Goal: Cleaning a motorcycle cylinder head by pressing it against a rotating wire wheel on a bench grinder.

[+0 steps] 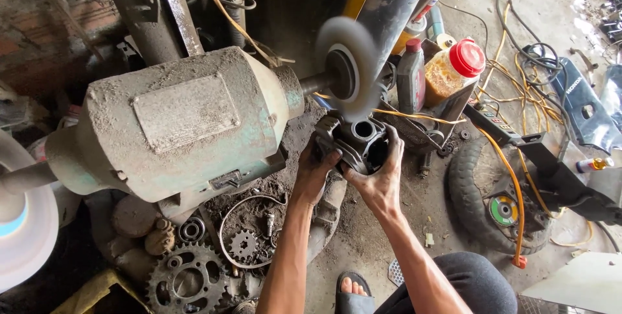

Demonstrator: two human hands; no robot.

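Dirt-floor workshop w/ dusty bench grinder [188, 120]: left hand [315, 170] & right hand [381, 178], fingers wrapped tight, press dark engine cylinder [356, 142] up under spinning wire wheel [350, 71], cleaning in hand; next pass needs firm grip, part rotated.

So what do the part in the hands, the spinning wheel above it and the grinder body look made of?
The engine part, held by the left hand and right hand, looks like dark cast metal with a round bore, grimy. The spinning wheel is blurred pale grey, possibly wire or cloth. The grinder body looks like green-painted cast metal under thick dust.
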